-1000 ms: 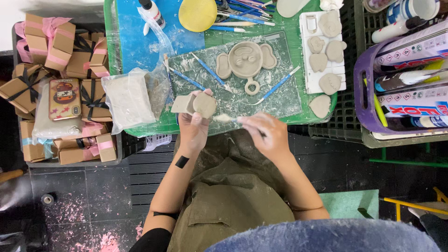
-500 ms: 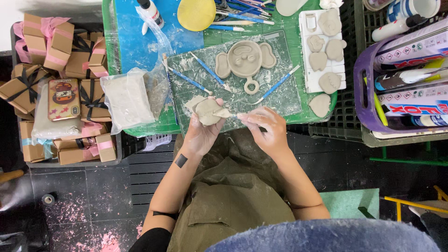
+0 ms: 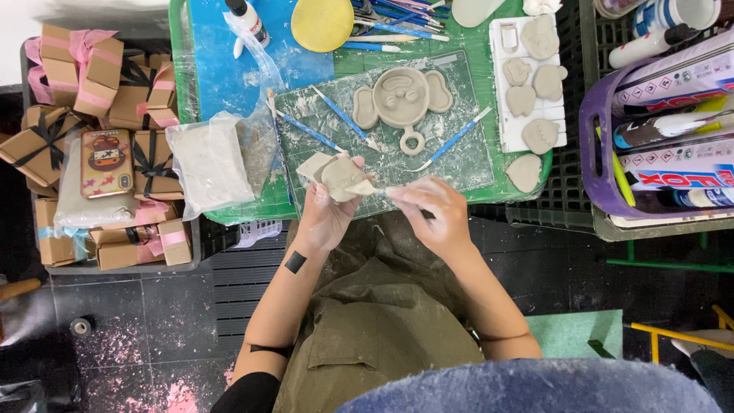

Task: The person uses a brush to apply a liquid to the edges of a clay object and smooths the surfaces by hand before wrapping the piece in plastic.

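While the left hand (image 3: 327,218) cups a clay piece (image 3: 342,177) in curled fingers, the right hand (image 3: 432,214) pinches a modelling tool (image 3: 382,193) against it, above the bench (image 3: 229,69).

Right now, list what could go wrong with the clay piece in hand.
1. The left hand holds the small clay piece at the table's near edge; a loose grip could drop it to the floor.
2. The right hand works a thin tool against it; a slip might gouge the soft clay.
3. A forward reach may knock the blue-handled tools.
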